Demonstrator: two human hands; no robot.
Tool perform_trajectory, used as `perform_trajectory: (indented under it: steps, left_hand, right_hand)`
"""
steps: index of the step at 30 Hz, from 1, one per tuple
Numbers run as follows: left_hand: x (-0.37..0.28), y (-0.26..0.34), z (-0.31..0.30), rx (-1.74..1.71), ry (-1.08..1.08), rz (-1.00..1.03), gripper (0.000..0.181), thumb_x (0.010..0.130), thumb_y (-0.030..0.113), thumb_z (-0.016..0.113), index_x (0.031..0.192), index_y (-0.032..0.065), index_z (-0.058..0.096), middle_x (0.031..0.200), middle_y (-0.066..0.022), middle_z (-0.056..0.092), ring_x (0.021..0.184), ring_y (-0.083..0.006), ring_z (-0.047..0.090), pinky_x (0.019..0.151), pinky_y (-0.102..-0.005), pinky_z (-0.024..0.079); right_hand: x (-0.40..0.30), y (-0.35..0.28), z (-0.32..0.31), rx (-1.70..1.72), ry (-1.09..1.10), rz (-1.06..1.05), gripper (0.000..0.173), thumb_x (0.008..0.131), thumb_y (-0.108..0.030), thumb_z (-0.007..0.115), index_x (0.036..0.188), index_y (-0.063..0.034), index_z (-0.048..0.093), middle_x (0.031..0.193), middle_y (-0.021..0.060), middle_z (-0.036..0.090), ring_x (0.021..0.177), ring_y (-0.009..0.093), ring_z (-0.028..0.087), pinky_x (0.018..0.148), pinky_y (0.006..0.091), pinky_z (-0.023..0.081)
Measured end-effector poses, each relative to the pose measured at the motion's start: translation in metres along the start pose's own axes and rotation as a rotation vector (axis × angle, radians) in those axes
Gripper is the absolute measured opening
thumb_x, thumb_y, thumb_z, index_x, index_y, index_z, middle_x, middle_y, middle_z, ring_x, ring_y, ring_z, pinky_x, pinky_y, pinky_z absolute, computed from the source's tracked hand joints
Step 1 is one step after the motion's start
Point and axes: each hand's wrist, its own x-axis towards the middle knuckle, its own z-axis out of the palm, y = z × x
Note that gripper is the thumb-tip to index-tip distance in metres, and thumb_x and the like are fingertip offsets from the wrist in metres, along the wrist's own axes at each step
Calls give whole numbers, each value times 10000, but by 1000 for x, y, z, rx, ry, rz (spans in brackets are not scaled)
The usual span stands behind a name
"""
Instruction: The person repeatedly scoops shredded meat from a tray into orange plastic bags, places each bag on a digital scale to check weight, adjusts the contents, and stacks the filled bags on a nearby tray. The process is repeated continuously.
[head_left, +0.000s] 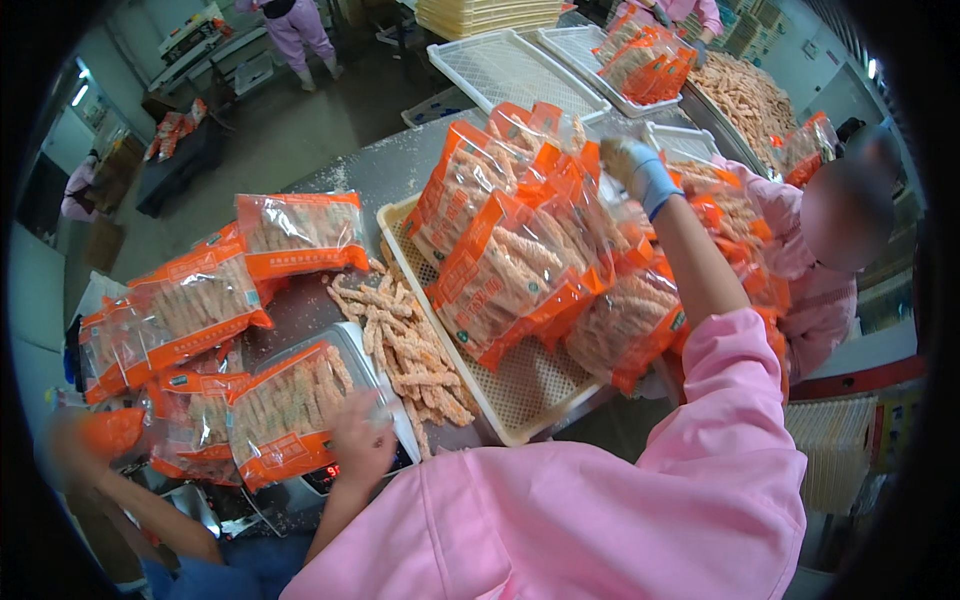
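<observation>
My left hand (364, 439) is bare and blurred, with its fingers apart. It hovers at the right edge of a clear-and-orange bag of breaded strips (289, 409), which lies on a digital scale (409, 439). Across the worktop, my right hand (634, 169) wears a glove with a pale blue cuff. Its fingers are curled beside the upper bags of a heap (517, 255); whether they grip one is hidden. That heap leans in a cream perforated tray (480, 405). Loose breaded strips (412, 352) lie between scale and tray.
More filled bags (172, 300) pile up at left, near a blue-sleeved co-worker's forearm (161, 510). A pink-clad co-worker (821, 315) stands close at right, past further bags (720, 202). White trays (517, 67) and a mound of strips (742, 97) lie beyond.
</observation>
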Motion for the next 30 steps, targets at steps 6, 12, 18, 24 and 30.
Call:
perform_trajectory:
  steps: [6,12,18,24,30]
  left_hand:
    - [-80,-95,-75,399,291,-350,388,926,97,559,1312,62,585,1467,-176,455,1402,-387,365,1163,-548,239]
    - [-132,-209,-81,386,428,-463,493,969,149,556,1416,-25,440,1497,-199,409,1349,-393,411,1102,-469,333]
    - [-176,-285,-76,83,362,-871,604,986,404,532,1382,-47,465,1422,-226,488,1260,-403,501,1066,-435,368]
    - [-142,-262,-98,-14,188,-920,494,994,384,531,1255,-36,527,1134,-227,634,1058,-364,607,938,-427,443]
    - [-128,-238,-97,-11,199,-815,448,988,348,537,1265,-3,542,1152,-212,621,1082,-359,589,938,-425,429]
  right_hand:
    - [-181,19,229,-681,124,-645,433,893,27,509,1322,10,564,1343,144,594,1222,233,578,1072,373,422]
    - [-353,152,220,-1281,115,-604,499,791,94,546,1265,-50,604,1267,175,623,1167,342,598,1002,402,476]
    - [-465,283,124,-892,763,-103,285,864,58,489,1048,-14,694,1032,100,704,944,192,665,873,324,530]
    - [-470,296,-25,-316,1259,-64,389,950,-64,490,1339,-61,509,1229,79,582,1032,194,605,897,347,514]
    - [-378,250,-86,162,1041,-160,691,985,-450,535,1525,-96,288,1609,133,234,1465,293,280,1174,446,284]
